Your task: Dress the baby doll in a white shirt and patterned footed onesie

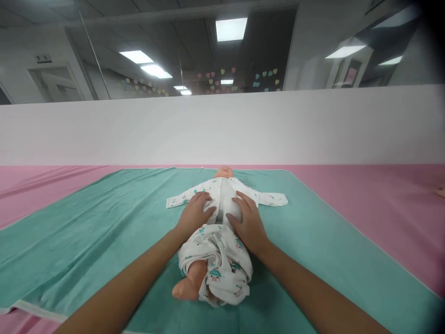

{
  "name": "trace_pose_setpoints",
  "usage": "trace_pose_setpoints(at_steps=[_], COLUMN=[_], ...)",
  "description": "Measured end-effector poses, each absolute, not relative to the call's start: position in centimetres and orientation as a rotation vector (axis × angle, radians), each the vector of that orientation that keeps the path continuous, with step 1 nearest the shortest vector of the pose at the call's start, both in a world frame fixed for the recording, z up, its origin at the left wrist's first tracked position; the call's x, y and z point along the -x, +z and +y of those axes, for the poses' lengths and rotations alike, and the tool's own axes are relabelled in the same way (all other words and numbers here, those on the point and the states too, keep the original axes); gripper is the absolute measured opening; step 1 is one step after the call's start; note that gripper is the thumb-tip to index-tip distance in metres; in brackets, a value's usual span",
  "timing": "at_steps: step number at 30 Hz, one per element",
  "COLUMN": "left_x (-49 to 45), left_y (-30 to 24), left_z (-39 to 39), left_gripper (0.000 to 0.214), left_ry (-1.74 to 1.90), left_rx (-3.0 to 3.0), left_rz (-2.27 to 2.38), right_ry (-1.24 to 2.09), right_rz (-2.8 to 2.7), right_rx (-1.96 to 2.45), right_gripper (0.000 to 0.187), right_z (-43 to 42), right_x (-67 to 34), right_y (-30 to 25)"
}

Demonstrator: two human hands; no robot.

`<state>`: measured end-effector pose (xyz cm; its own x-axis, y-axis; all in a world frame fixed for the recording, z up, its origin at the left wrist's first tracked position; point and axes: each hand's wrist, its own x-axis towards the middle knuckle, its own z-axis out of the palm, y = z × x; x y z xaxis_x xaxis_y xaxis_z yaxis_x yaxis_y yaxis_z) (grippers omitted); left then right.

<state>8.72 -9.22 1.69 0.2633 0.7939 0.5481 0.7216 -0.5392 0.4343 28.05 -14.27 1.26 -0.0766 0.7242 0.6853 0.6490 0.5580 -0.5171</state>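
Note:
A baby doll (225, 172) lies on its back on a green blanket (139, 222), its head at the far end. It wears a white printed shirt (273, 199) with both sleeves spread out sideways, and the front shows a plain white strip down the middle. Printed trousers (222, 273) are bunched around its legs, with one bare foot (186, 288) sticking out. My left hand (196, 213) rests on the left side of the shirt, fingers apart. Against the right side of the torso lies my right hand (247, 222), its fingers spread over the shirt front.
Pink cloth (382, 208) shows around the blanket on both sides. Behind it runs a low white wall (222, 125) with glass above, showing ceiling lights and heart-shaped stickers. Part of another person's hand (441, 191) appears at the right edge.

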Motion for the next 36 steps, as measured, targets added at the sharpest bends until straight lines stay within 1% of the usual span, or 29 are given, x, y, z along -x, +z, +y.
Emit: trace_pose_setpoints(at_steps=[2,5,8,11,14,15,17,20,21,23,26,29,30,33,35,36], left_x=[-8.1,-6.5,-5.6,-5.9,-6.8,-7.0,-7.3,-7.3,-7.2,-6.6,-4.7,-2.3,-1.6,-0.6,-0.9,-1.4], left_y=[1.2,0.9,0.9,1.0,1.0,0.9,0.9,1.2,1.3,1.6,1.5,0.5,0.1,-0.8,-0.7,-0.4], left_z=[-8.9,-8.7,-8.6,-8.9,-9.7,-9.9,-10.4,-10.7,-10.7,-10.4,-9.3,-7.5,-6.9,-6.0,-6.2,-6.5], left_gripper=[0.015,0.02,0.026,0.026,0.051,0.054,0.043,0.016,0.012,0.017,0.02,0.007,0.007,0.029,0.035,0.034], left_ry=[1.221,1.221,1.148,1.135,1.082,1.071,1.09,1.177,1.197,1.223,1.257,1.4,1.463,1.605,1.666,1.673], left_rx=[-2.33,-2.193,-1.99,-1.957,-2.064,-2.081,-2.087,-2.137,-2.159,-2.151,-1.925,-1.611,-1.517,-1.362,-1.398,-1.444], left_rz=[1.484,1.518,1.589,1.395,1.242,1.244,1.299,1.409,1.446,1.556,1.82,1.978,1.989,1.981,1.949,1.901], right_ry=[-0.007,-0.038,0.127,0.381,0.506,0.544,0.64,0.708,0.699,0.67,0.601,0.438,0.362,0.129,0.04,0.045], right_rz=[-1.687,-1.565,-1.503,-1.451,-1.385,-1.373,-1.369,-1.335,-1.309,-1.262,-1.246,-1.3,-1.32,-1.37,-1.423,-1.467], right_rx=[1.213,1.336,1.459,1.525,1.527,1.52,1.501,1.481,1.479,1.457,1.458,1.649,1.717,1.765,1.659,1.584], right_gripper=[0.043,0.051,0.056,0.051,0.045,0.044,0.043,0.041,0.04,0.037,0.034,0.028,0.027,0.028,0.026,0.024], right_z=[-13.2,-11.3,-9.4,-8.1,-7.6,-7.6,-7.7,-7.8,-7.9,-8.0,-8.0,-7.9,-7.8,-8.2,-8.9,-9.4], right_x=[-29.0,-30.5,-31.8,-32.8,-33.4,-33.5,-33.7,-34.0,-34.2,-34.6,-35.8,-37.2,-37.5,-37.4,-36.1,-35.2], right_y=[1.1,0.3,-1.4,-2.8,-3.1,-3.0,-2.8,-2.6,-2.5,-2.4,-2.3,-2.4,-2.4,-2.0,-1.2,-0.8])
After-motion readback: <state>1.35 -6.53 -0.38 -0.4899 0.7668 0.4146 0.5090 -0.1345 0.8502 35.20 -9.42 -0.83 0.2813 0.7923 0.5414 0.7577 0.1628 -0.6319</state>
